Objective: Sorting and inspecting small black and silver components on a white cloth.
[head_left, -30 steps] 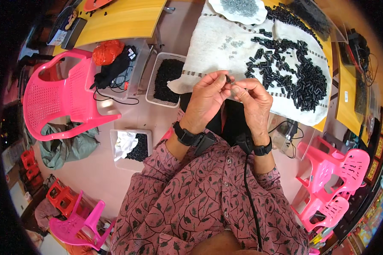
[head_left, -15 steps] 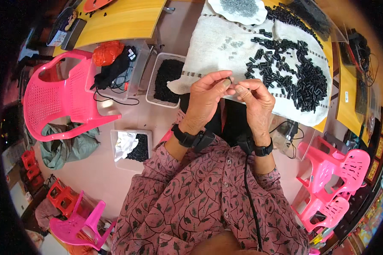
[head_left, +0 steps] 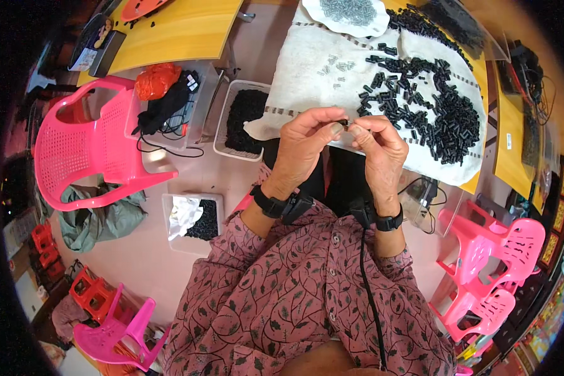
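Observation:
My left hand (head_left: pixel 308 141) and my right hand (head_left: pixel 382 149) meet fingertip to fingertip over the near edge of a white cloth (head_left: pixel 307 75). Between the left thumb and forefinger is a small black piece (head_left: pixel 344 123), mostly covered by the fingers. The right thumb and forefinger are pinched right beside it; what they hold is too small to make out. Beyond the hands, a few small clear pieces (head_left: pixel 337 64) lie loose on the cloth. To their right spreads a heap of short black cylindrical pieces (head_left: pixel 454 119).
A white scalloped dish (head_left: pixel 382 25) of clear pieces stands at the far edge. Left of the table, a white basket (head_left: pixel 218 139) holds black pieces, and a clear tub (head_left: pixel 169 235) sits on the floor. Pink chairs (head_left: pixel 116 119) stand left, pink stools (head_left: pixel 514 241) right.
The fingertips have shifted slightly to the right, and the black piece now lies more level between them. Both hands keep their pinch.

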`<state>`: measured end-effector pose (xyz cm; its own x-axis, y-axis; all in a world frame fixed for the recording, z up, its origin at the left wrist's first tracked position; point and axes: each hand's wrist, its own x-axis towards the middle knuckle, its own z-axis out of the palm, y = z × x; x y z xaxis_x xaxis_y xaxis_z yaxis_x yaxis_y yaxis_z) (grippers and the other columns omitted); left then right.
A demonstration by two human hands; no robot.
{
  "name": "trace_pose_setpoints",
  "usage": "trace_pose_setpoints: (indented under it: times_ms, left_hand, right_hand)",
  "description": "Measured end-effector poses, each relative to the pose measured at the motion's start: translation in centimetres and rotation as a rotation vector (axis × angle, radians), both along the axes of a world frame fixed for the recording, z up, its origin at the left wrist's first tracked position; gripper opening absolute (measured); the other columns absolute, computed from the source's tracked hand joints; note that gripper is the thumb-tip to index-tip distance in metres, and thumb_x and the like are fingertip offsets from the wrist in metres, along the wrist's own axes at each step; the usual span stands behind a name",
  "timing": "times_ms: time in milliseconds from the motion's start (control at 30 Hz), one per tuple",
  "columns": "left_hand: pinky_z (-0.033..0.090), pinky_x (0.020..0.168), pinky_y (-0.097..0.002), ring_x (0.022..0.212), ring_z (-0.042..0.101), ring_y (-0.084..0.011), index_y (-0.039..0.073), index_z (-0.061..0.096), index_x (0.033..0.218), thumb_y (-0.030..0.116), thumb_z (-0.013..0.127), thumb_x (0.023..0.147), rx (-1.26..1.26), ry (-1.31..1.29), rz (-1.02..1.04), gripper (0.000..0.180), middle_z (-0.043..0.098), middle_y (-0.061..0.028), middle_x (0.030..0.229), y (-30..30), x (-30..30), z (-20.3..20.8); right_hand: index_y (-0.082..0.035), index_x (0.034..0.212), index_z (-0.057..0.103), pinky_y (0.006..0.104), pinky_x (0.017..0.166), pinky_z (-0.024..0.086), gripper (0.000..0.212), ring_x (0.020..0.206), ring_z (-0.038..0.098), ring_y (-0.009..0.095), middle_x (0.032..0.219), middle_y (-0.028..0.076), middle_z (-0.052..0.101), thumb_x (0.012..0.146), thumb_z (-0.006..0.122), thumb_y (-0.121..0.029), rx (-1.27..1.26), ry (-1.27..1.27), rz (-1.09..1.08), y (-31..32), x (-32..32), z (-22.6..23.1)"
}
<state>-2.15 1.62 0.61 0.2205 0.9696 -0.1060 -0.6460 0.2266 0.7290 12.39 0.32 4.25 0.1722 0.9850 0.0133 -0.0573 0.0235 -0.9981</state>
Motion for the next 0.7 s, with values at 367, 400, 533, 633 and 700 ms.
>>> trace_pose_setpoints:
  times_ms: [367,400,533,633,700]
  left_hand:
    - [0.051,0.08,-0.0225,0.088,0.06,-0.0088,-0.002,0.064,0.115,-0.002,0.061,0.092,0.019,0.071,0.013,0.023,0.067,-0.005,0.107,0.05,0.0,-0.07]
    - [0.05,0.082,-0.024,0.092,0.06,-0.0105,-0.002,0.063,0.116,-0.003,0.06,0.092,0.03,0.088,-0.001,0.024,0.066,-0.0073,0.11,0.02,-0.07,-0.18]
    - [0.05,0.083,-0.0251,0.095,0.061,-0.0118,-0.002,0.062,0.117,-0.003,0.059,0.093,0.052,0.146,-0.006,0.025,0.066,-0.0091,0.113,-0.04,-0.07,-0.04]
    - [0.051,0.083,-0.025,0.095,0.061,-0.0118,-0.002,0.062,0.118,-0.003,0.059,0.093,0.067,0.161,-0.018,0.025,0.066,-0.0089,0.113,-0.05,-0.3,-0.1]
    - [0.051,0.083,-0.0248,0.095,0.061,-0.0118,-0.002,0.062,0.118,-0.003,0.059,0.093,0.073,0.187,-0.016,0.025,0.066,-0.0089,0.112,0.01,-0.34,-0.03]
  right_hand:
    - [-0.001,0.091,0.071,0.0196,0.062,0.044,0.008,0.07,0.055,0.005,0.086,0.001,0.063,0.083,0.071,0.003,-0.019,-0.051,0.011,0.04,0.4,-0.03]
    - [-0.001,0.091,0.071,0.0196,0.063,0.044,0.009,0.07,0.054,0.005,0.085,0.001,0.063,0.083,0.072,0.003,-0.016,-0.084,0.021,0.06,0.57,-0.37]
    - [-0.001,0.091,0.072,0.0197,0.063,0.043,0.01,0.071,0.054,0.006,0.085,0.001,0.063,0.082,0.072,0.002,-0.027,-0.084,0.027,0.04,0.38,-0.17]
    - [-0.001,0.094,0.073,0.02,0.063,0.044,0.013,0.071,0.054,0.006,0.085,0.001,0.064,0.081,0.072,0.002,-0.002,-0.191,0.04,0.12,0.52,-0.19]
    - [-0.001,0.096,0.073,0.02,0.063,0.044,0.015,0.071,0.054,0.006,0.085,0.002,0.064,0.081,0.073,0.002,0.018,-0.228,0.043,0.1,0.44,-0.02]
